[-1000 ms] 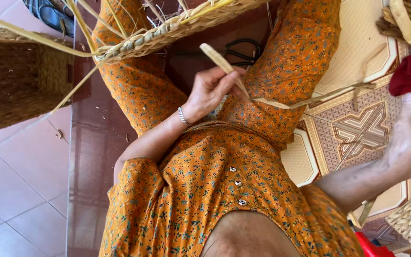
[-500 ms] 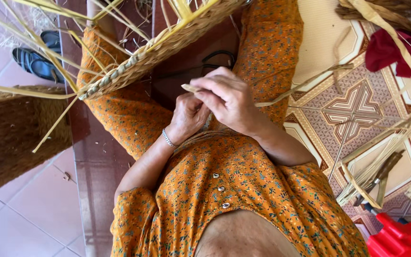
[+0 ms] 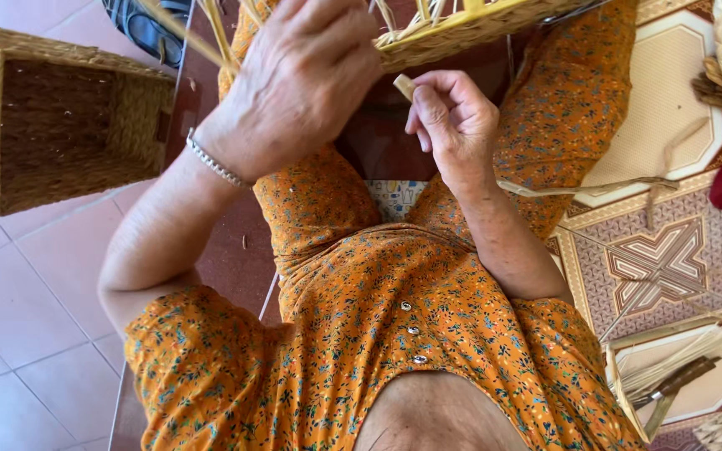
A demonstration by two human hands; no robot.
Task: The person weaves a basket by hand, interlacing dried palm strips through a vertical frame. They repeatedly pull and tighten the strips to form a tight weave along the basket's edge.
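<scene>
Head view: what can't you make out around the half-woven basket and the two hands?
- Half-woven basket: only its lower rim shows; the top edge cuts off the rest.
- Left hand: its back faces the camera, so its grip and fingertips are hidden.
- Strip in the right hand: only the cut end shows; the fingers cover the rest.
- Sandal: cut off by the top edge.

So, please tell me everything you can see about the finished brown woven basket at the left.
The brown rectangular woven basket lies tipped on its side on the pale tiled floor, its open mouth facing the camera. It looks like plaited dried straw or grass, with a thick braided rim and a cut-out handle hole in the left wall. It looks empty inside. No hand touches it; the left hand is nearest.
</scene>
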